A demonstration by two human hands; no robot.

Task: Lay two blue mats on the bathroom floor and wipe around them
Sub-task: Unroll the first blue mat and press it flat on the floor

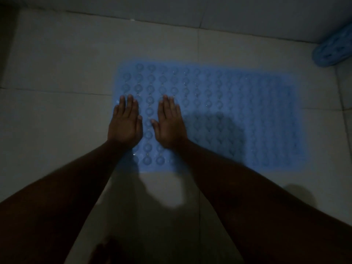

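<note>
Bathroom floor point(57, 60): pale large-format tiles, dimly lit, grout lines running across and down; the base of a pale wall point(247, 14) bounds the far edge, meeting the floor along a slanted line from upper left to upper right

Blue mat point(257, 115): rectangular, spread flat on the tiles at centre-right, long side running left to right; surface covered in rows of round raised bumps, sharper at its left end, blurred toward the right; a rounded shadow falls across its near middle portion

Second blue mat point(333, 48): at the upper right corner, against the wall base, well apart from the flat mat; appears rolled or bunched, cut off by the frame edge, detail unclear

Forearms: both bare, extended forward from the lower corners, converging toward the left end of the flat mat

Left hand point(124, 126): palm down, flat on the mat's left edge, fingers straight and close together pointing away from the person, thumb tucked alongside; outermost fingers lie about at the mat's border with the tile; holds nothing

Right hand point(170, 126): palm down, flat on the mat just beside the left hand, one column of bumps showing between them; fingers straight and together, thumb angled slightly outward toward the left hand; holds nothing

Toes point(102, 248): dark, barely visible at the bottom edge on the tile
</note>
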